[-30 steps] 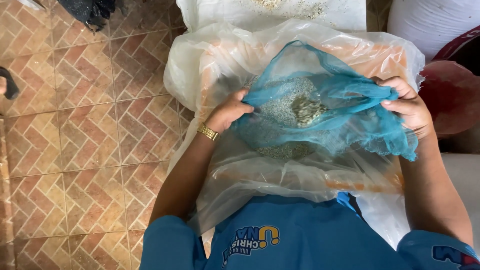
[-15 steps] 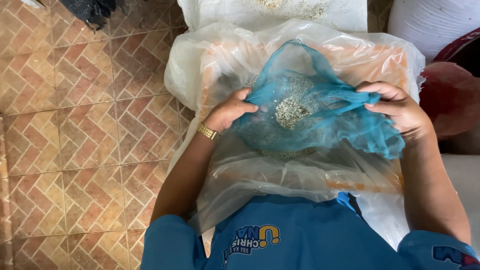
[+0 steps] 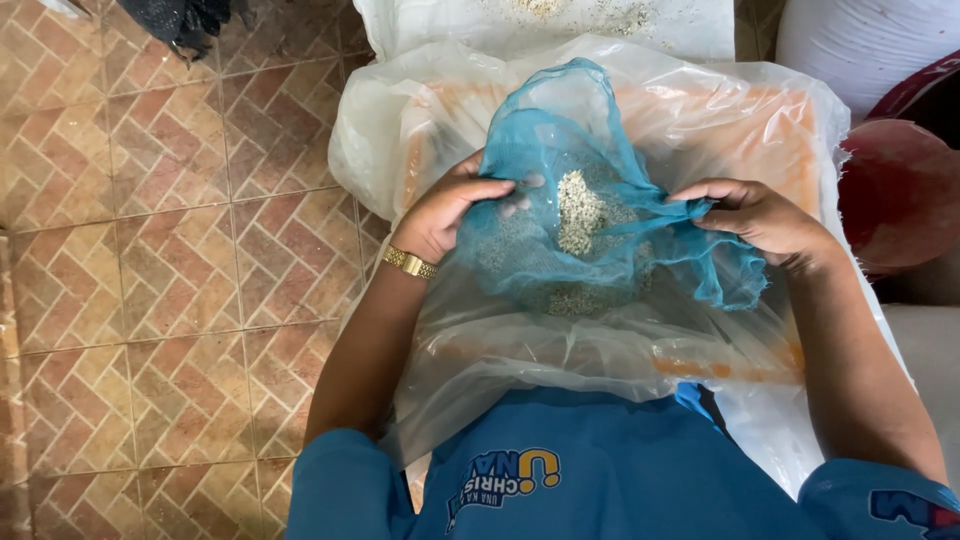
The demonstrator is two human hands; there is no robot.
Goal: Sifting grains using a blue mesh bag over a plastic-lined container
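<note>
A blue mesh net (image 3: 560, 150) hangs between both hands, with a heap of pale small grains (image 3: 575, 215) lying in its sagging middle. My left hand (image 3: 445, 215), with a gold watch on the wrist, grips the net's left edge. My right hand (image 3: 755, 215) pinches the bunched right edge. Under the net lies a wide clear plastic bag (image 3: 680, 110) with an orange tint, spread open over my lap.
A white sack (image 3: 560, 15) with scattered grains lies beyond the plastic bag. A red round container (image 3: 900, 190) and a white sack (image 3: 860, 40) stand at the right. Brick-patterned floor tiles (image 3: 160, 230) spread to the left, with a dark cloth (image 3: 180, 15) at the top.
Both hands have drawn closer together and the net has bunched up, with its far edge rising. The grains have gathered into a tighter heap in the middle.
</note>
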